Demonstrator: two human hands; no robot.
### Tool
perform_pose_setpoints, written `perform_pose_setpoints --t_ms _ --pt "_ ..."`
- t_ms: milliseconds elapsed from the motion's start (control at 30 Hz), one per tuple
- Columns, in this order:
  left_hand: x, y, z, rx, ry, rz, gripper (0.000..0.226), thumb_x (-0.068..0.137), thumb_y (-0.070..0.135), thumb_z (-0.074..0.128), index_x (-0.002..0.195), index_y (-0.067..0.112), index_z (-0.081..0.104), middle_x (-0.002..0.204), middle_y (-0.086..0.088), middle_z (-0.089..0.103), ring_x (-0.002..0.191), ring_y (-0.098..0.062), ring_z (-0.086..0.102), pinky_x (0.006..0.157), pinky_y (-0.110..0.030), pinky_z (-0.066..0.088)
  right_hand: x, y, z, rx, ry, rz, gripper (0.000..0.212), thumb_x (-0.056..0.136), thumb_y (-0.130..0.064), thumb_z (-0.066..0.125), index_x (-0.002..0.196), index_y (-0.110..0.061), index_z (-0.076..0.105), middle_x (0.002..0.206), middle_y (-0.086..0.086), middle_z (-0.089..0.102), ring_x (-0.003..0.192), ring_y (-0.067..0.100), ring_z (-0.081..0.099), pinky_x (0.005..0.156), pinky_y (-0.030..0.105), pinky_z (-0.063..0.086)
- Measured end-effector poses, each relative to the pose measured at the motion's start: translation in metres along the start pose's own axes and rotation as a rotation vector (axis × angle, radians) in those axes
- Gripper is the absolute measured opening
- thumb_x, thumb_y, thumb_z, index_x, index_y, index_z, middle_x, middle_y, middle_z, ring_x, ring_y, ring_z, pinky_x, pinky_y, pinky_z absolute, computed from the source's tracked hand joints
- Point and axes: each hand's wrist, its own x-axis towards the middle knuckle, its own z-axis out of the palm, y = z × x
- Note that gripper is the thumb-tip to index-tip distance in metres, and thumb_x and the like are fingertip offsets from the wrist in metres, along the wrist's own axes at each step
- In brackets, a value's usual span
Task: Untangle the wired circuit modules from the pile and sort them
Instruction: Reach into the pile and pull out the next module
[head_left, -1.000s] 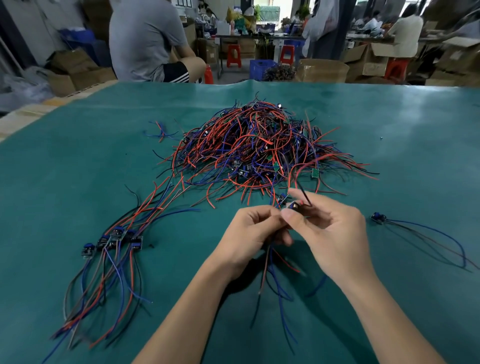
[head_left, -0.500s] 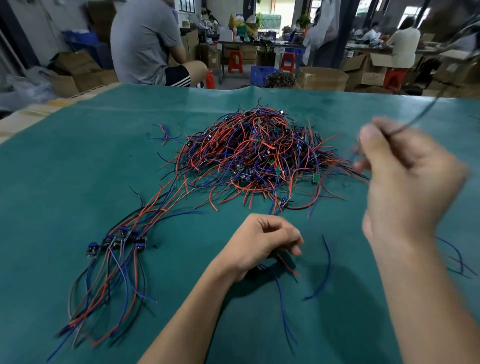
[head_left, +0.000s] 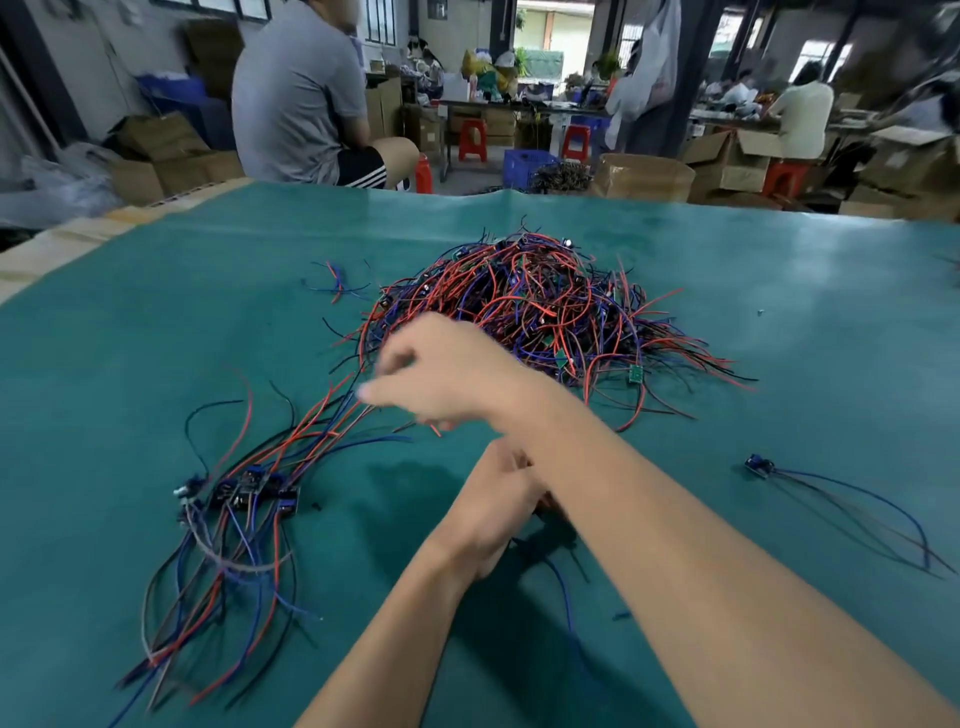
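The right hand reaches across in front of the body toward the left, above the near-left edge of the tangled pile of wired circuit modules. It is blurred; its fingers look loosely curled with the thumb pointing left, and I cannot tell whether it pinches any wire. Its forearm crosses over the left hand, which rests low on the green worktop near the middle. The left hand's fingers are hidden under that forearm, so its grasp cannot be told either; a blue wire trails toward the viewer from beneath it.

The pile sits at the centre of the worktop: red, blue and black leads heaped together, with small green boards showing along its near side. To the left lies the sorted group of modules, their small dark boards clustered side by side, leads fanning away toward the near-left corner and up toward the pile. Well apart on the right lies a single module with long thin leads running toward the right edge. A few loose wires lie beyond the pile's left side.

Behind the worktop a person in a grey shirt sits with their back turned, among cardboard boxes and red stools.
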Motion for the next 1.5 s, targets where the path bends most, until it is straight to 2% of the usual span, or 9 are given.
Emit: perform_pose_setpoints --t_ms 200,333,500,667,833,1000,1133,1367,1500 --pt "-0.009 0.015 0.005 -0.042 -0.017 0.042 0.024 0.087 0.008 0.063 0.068 0.023 0.059 0.054 0.001 0.052 0.050 -0.013 0.045 0.053 -0.028 0.036 -0.054 0.143 0.004 -0.170 0.407 0.489 0.021 0.084 -0.043 0.075 0.080 -0.029 0.062 0.097 0.000 0.068 0.095 0.030 0.064 0.074 0.033 0.046" --pt "-0.011 0.019 0.006 -0.087 -0.024 0.040 0.012 0.086 0.005 0.063 0.079 0.015 0.060 0.062 -0.002 0.058 0.058 -0.016 0.052 0.059 -0.026 0.042 -0.066 0.173 0.016 0.048 0.529 0.393 0.019 0.080 -0.033 0.082 0.077 -0.025 0.065 0.073 -0.011 0.066 0.082 0.022 0.067 0.069 0.032 0.047" --pt "-0.010 0.016 0.006 -0.104 -0.007 0.023 0.013 0.075 0.012 0.062 0.087 0.008 0.062 0.074 -0.007 0.063 0.067 -0.013 0.058 0.062 -0.025 0.049 -0.061 0.169 0.031 0.088 0.540 0.271 0.030 0.083 -0.036 0.079 0.111 -0.033 0.069 0.099 -0.004 0.065 0.096 0.022 0.062 0.084 0.037 0.051" --pt "-0.011 0.015 0.004 -0.123 -0.024 0.008 0.013 0.079 0.010 0.063 0.073 0.019 0.070 0.079 -0.007 0.068 0.077 -0.024 0.060 0.062 -0.027 0.054 -0.068 0.176 0.028 0.247 0.741 0.328 0.018 0.082 -0.018 0.080 0.093 -0.030 0.073 0.094 -0.004 0.072 0.082 0.022 0.067 0.084 0.037 0.054" --pt "-0.011 0.015 0.004 -0.097 -0.079 0.014 0.026 0.088 0.001 0.059 0.076 0.019 0.074 0.087 -0.006 0.074 0.092 -0.021 0.071 0.074 -0.026 0.056 -0.101 0.171 -0.022 0.996 1.022 0.120 0.021 0.079 -0.001 0.076 0.086 -0.021 0.075 0.078 -0.007 0.074 0.070 0.014 0.068 0.075 0.033 0.058" --pt "-0.009 0.016 0.005 -0.131 -0.014 -0.014 0.030 0.091 -0.015 0.048 0.107 0.003 0.066 0.112 -0.016 0.071 0.102 -0.022 0.067 0.081 -0.031 0.058 -0.115 0.157 -0.019 1.716 0.716 0.050 0.018 0.077 -0.003 0.067 0.091 -0.012 0.073 0.084 0.004 0.072 0.071 0.014 0.070 0.072 0.025 0.059" --pt "-0.007 0.015 0.002 -0.182 0.038 -0.035 0.022 0.095 -0.013 0.045 0.101 0.001 0.061 0.108 -0.017 0.066 0.100 -0.025 0.066 0.077 -0.030 0.059 -0.122 0.171 -0.023 2.054 0.773 0.105 0.012 0.090 -0.005 0.056 0.093 -0.005 0.068 0.085 0.007 0.069 0.070 0.012 0.067 0.065 0.023 0.056" --pt "-0.009 0.015 0.004 -0.193 -0.060 -0.051 0.028 0.097 0.035 0.058 0.099 0.013 0.074 0.093 -0.019 0.075 0.084 -0.025 0.072 0.079 -0.029 0.058 -0.106 0.155 0.017 1.288 0.561 0.134 0.024 0.076 0.005 0.069 0.088 -0.015 0.077 0.085 0.008 0.075 0.052 0.012 0.052 0.051 0.022 0.041" --pt "-0.010 0.014 0.004 -0.135 -0.057 0.000 0.021 0.093 0.027 0.064 0.093 0.007 0.071 0.082 -0.013 0.071 0.077 -0.020 0.066 0.079 -0.031 0.054 -0.097 0.145 0.039 1.093 0.603 0.159 0.029 0.083 0.007 0.073 0.093 -0.020 0.080 0.088 0.003 0.078 0.061 0.011 0.060 0.053 0.020 0.045"
